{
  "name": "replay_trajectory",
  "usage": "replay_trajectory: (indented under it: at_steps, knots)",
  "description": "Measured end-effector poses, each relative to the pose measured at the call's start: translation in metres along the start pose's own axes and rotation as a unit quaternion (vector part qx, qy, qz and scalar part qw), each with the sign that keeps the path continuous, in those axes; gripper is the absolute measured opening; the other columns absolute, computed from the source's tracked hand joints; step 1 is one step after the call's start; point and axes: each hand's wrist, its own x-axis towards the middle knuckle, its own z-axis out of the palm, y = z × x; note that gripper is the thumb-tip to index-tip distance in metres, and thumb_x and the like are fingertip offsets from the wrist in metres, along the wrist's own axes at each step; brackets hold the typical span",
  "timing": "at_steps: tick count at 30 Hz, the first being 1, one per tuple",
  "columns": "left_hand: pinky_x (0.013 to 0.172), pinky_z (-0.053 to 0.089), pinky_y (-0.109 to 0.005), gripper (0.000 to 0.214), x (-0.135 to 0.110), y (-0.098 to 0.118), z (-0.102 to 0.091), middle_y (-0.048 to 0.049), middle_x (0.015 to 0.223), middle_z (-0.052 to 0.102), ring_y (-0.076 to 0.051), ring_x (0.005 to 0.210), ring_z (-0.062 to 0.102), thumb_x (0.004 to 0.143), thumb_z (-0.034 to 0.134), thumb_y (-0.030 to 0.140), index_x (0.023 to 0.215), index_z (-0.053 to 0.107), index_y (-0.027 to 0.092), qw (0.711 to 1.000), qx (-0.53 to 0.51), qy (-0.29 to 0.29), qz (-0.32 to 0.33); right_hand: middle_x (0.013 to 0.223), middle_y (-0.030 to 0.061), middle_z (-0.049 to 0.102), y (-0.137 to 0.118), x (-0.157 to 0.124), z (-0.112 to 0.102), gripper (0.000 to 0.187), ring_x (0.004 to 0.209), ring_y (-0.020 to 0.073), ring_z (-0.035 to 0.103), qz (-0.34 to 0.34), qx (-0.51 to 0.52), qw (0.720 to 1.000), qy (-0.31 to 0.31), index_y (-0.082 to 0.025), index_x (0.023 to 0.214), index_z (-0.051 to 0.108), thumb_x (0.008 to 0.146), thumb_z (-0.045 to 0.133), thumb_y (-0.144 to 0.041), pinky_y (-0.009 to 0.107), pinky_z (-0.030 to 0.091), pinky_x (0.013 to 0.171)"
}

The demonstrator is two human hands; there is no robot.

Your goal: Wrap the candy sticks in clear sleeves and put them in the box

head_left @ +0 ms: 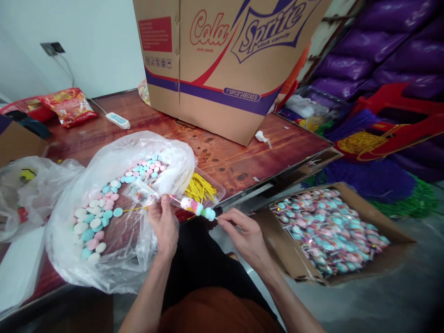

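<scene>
Between my hands is a candy stick (208, 213) of pink, white, green and blue pieces, partly inside a clear printed wrapper (176, 200). My left hand (163, 229) is closed, pinching the wrapper's far end between thumb and fingers. My right hand (244, 231) is closed too, its fingertips on the thin white stick at the blue end. A yellow twist tie (135, 209) pokes out to the left of my left hand; whether the fingers hold it is hidden. Behind my left hand lie flat clear wrappers (139, 192). Yellow twist ties (200, 187) fill a clear tray beyond the candy.
A large open plastic bag (62, 236) of pastel candies (99, 217) covers the table's left. A tall carton (208, 101) stands behind. At right, an open box (277, 245) holds wrapped candies, below a red stool (409, 111). A white remote-like device (118, 120) lies at the back.
</scene>
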Motion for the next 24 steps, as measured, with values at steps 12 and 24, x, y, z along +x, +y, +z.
replay_trajectory:
  at_steps: [12, 24]
  knots:
    - [0.068, 0.056, -0.033, 0.030, -0.001, 0.003, 0.011, -0.0026, 0.086, 0.072, -0.017, 0.072, 0.069, 0.079, 0.075, 0.045, 0.086, 0.057, 0.022, 0.993, -0.096, 0.043, -0.051, 0.075, -0.0001, 0.065, 0.001, -0.012, 0.011, 0.015, 0.069, 0.0133, 0.059, 0.025, 0.030, 0.999, 0.030, -0.020, 0.082, 0.070, 0.094, 0.061, -0.021, 0.025, 0.044, 0.065]
    - [0.075, 0.058, -0.037, 0.034, -0.012, 0.010, 0.006, -0.0050, 0.093, 0.076, -0.022, 0.081, 0.075, 0.085, 0.070, 0.051, 0.097, 0.051, 0.025, 0.992, -0.057, -0.055, -0.096, 0.072, -0.0012, 0.067, -0.001, -0.014, 0.016, 0.017, 0.064, 0.0134, 0.059, 0.045, -0.012, 0.999, 0.019, -0.020, 0.084, 0.070, 0.096, 0.058, -0.025, 0.026, 0.043, 0.065]
